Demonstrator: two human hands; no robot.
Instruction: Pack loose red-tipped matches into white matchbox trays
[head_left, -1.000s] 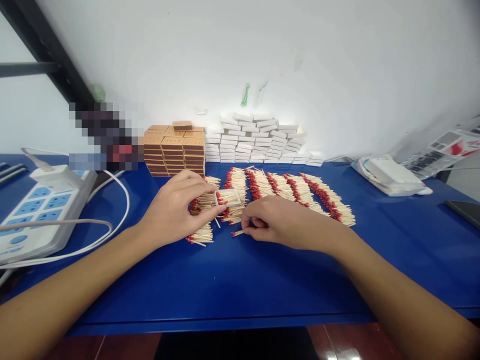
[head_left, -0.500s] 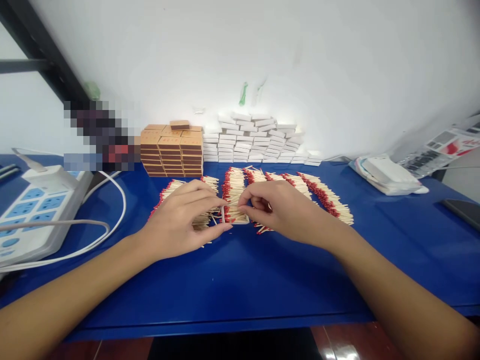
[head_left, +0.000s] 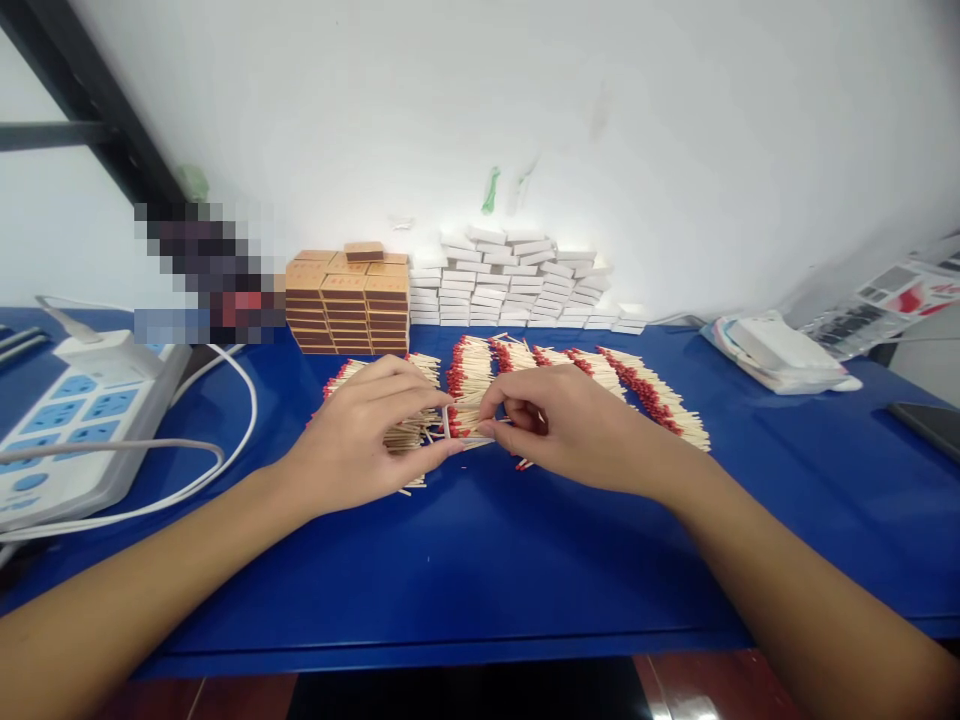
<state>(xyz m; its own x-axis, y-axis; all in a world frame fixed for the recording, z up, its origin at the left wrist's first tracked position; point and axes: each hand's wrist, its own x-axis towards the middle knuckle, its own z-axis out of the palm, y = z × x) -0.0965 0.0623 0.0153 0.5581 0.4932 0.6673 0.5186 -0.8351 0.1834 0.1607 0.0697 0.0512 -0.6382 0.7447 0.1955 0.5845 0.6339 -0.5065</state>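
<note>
My left hand (head_left: 367, 435) grips the left end of a small white matchbox tray (head_left: 447, 422) between thumb and fingertips. Red-tipped matches (head_left: 466, 418) lie in and just behind this tray, their heads toward the left. At the tray's right side, my right hand (head_left: 551, 425) is closed in a pinch, thumb and forefinger at the pale end of a match; the other fingers curl under. Long rows of loose matches (head_left: 656, 395) spread behind and to the right of my right hand. More matches (head_left: 409, 435) lie partly hidden under my left hand.
Brown matchboxes (head_left: 346, 305) are stacked at the back left. White matchbox trays (head_left: 517, 280) are piled beside them against the wall. A power strip (head_left: 79, 420) with white cables (head_left: 251, 395) occupies the left. Plastic packets (head_left: 776, 355) and a dark flat object (head_left: 926, 425) lie right.
My right fingertips have moved slightly down toward the tray's front edge. The tray appears slightly tilted compared with before. My left hand keeps its grip; the view has shifted a little.
</note>
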